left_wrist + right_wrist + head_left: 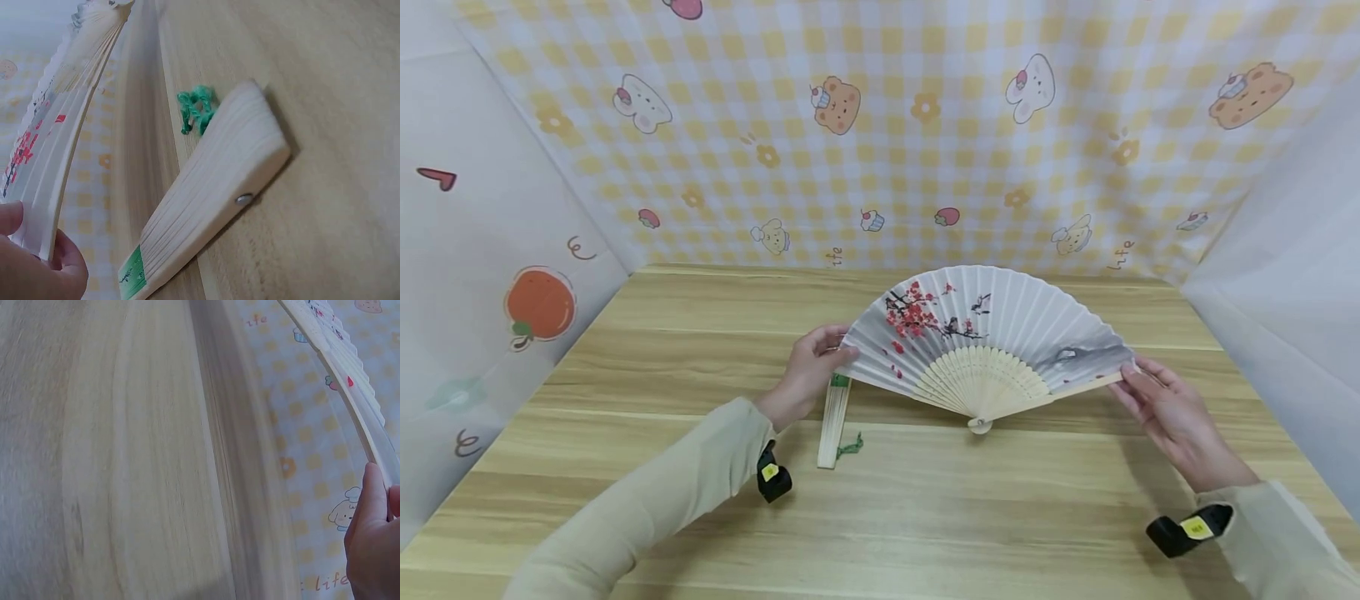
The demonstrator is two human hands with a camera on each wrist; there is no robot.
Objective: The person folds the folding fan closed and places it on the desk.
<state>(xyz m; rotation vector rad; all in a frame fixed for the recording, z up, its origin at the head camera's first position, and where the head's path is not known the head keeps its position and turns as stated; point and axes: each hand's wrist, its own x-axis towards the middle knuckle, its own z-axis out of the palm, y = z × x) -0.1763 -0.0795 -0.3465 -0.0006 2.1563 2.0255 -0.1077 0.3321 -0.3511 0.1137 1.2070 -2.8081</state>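
A folding fan [1022,317] is spread wide in front of the person, its pale paper painted with red blossoms, small birds and a grey hill. Its slatted ribs [985,379] meet at a pivot low in the middle. The left hand [805,371] pinches the left end between thumb and fingers. At the opposite end, the right hand [1172,412] pinches the outer guard stick. In the left wrist view, a second fan [212,175], folded, with green paper and a green cord [197,107], lies on the table below the left hand.
The wood-grain table [970,517] reaches back to a yellow checked curtain [887,167] with cartoon prints. White cloth [497,208] hangs along the left side, and more white cloth [1292,292] hangs at the right. A black wrist camera [772,477] sits on the left cuff.
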